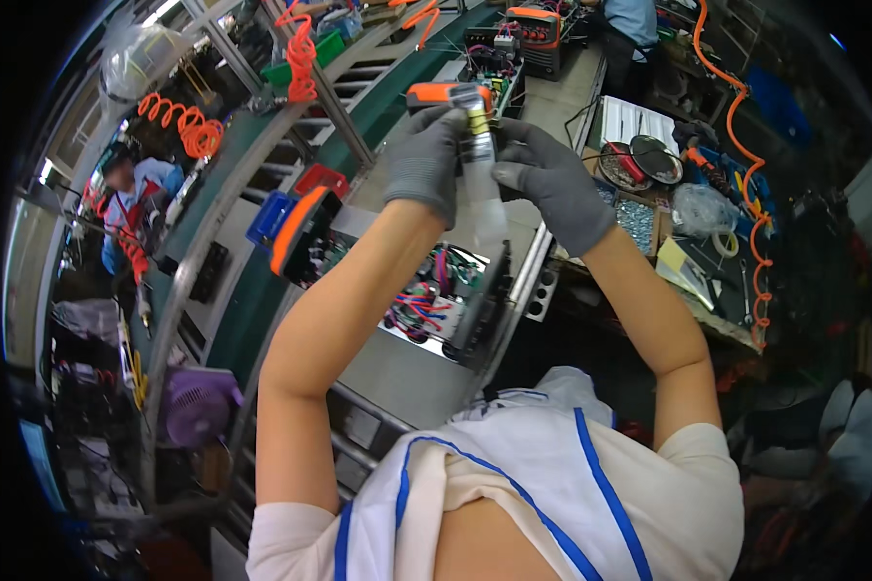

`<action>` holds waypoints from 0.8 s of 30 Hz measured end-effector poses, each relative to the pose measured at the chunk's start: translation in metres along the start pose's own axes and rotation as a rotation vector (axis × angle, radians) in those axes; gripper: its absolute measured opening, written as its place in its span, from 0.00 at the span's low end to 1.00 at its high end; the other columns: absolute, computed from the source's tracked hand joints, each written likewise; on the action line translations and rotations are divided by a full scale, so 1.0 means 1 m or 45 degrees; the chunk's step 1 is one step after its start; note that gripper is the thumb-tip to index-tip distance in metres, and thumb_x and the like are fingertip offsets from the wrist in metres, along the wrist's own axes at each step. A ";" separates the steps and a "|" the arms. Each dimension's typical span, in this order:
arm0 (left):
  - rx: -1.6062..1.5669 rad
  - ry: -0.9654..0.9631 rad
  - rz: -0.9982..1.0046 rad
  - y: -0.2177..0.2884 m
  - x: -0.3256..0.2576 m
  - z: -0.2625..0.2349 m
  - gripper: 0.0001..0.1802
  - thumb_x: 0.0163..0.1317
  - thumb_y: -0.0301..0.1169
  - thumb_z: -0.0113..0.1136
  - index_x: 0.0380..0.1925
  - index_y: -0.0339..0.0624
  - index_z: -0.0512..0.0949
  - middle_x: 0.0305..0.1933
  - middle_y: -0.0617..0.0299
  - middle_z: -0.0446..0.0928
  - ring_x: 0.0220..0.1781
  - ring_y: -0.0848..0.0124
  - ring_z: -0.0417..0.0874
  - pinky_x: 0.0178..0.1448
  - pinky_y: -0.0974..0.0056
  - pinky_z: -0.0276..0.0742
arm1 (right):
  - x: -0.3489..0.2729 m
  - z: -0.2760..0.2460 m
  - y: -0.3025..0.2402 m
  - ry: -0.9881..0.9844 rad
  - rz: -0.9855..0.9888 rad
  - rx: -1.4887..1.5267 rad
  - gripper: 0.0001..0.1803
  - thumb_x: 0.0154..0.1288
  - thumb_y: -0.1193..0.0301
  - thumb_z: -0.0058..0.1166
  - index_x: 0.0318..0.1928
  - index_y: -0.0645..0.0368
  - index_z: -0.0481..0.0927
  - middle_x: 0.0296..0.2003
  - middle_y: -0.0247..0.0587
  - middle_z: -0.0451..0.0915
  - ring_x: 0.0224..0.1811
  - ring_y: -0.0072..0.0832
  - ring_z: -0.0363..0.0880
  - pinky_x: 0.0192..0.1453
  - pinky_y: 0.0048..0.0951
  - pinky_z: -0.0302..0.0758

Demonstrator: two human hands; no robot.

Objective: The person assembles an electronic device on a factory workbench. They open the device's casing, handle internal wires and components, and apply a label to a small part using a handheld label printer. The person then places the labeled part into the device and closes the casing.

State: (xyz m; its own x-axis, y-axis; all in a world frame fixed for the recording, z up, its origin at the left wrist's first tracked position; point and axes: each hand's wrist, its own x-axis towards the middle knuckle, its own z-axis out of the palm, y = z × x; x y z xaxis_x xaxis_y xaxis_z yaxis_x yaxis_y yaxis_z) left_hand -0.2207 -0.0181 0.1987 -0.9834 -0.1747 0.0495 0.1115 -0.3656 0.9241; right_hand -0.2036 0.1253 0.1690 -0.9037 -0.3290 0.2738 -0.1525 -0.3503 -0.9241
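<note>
Both hands wear grey gloves and are raised in front of me over the work line. My left hand (424,160) is closed on the upper part of a clear plastic strip or bag (489,218) with a yellow patch near its top. From the other side, my right hand (560,186) pinches its edge with bent fingers. The lower end hangs down, translucent. Below stands an opened machine (436,305) with exposed wires and circuit boards, a black side panel and an orange-rimmed end panel (300,232). An orange part (431,94) of a machine beyond shows behind my left hand.
Further machines (533,39) stand up the line. At right, a bench holds trays of small screws (636,218), a round dish (656,160), a tape roll (726,243) and a plastic bag (704,208). Orange coiled hoses (302,63) hang nearby. A co-worker (140,198) is at left.
</note>
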 end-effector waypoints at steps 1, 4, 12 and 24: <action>0.025 0.014 -0.048 -0.012 -0.002 0.007 0.06 0.58 0.27 0.55 0.36 0.39 0.76 0.28 0.64 0.76 0.24 0.76 0.75 0.30 0.72 0.72 | -0.007 -0.015 0.007 0.017 0.020 0.035 0.28 0.55 0.79 0.53 0.59 0.66 0.64 0.38 0.37 0.76 0.42 0.22 0.75 0.48 0.24 0.73; 0.058 0.007 -0.160 -0.043 0.000 0.026 0.08 0.59 0.28 0.56 0.37 0.38 0.76 0.29 0.62 0.77 0.26 0.74 0.77 0.32 0.69 0.75 | -0.018 -0.053 0.014 0.040 0.061 0.084 0.31 0.55 0.80 0.52 0.61 0.65 0.60 0.36 0.36 0.75 0.40 0.22 0.74 0.49 0.22 0.70; -0.059 0.107 -0.508 -0.160 -0.013 0.058 0.15 0.54 0.29 0.57 0.42 0.35 0.74 0.34 0.56 0.78 0.31 0.67 0.80 0.38 0.63 0.78 | -0.056 -0.144 0.049 0.060 0.009 -0.074 0.32 0.53 0.78 0.55 0.60 0.61 0.61 0.36 0.37 0.75 0.41 0.23 0.74 0.48 0.23 0.70; -0.400 0.396 -0.834 -0.278 -0.057 0.126 0.09 0.61 0.35 0.50 0.38 0.45 0.74 0.33 0.63 0.78 0.34 0.71 0.78 0.35 0.67 0.76 | -0.093 -0.281 0.098 -0.103 0.290 -0.245 0.14 0.55 0.83 0.53 0.44 0.65 0.78 0.39 0.38 0.80 0.41 0.22 0.77 0.49 0.23 0.72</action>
State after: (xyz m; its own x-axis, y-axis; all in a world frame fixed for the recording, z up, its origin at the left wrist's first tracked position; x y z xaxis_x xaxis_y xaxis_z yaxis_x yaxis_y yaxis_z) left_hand -0.2137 0.2083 -0.0132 -0.7825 -0.0651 -0.6192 -0.3959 -0.7155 0.5756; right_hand -0.2466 0.3681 -0.0223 -0.8899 -0.4512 0.0668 -0.0293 -0.0898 -0.9955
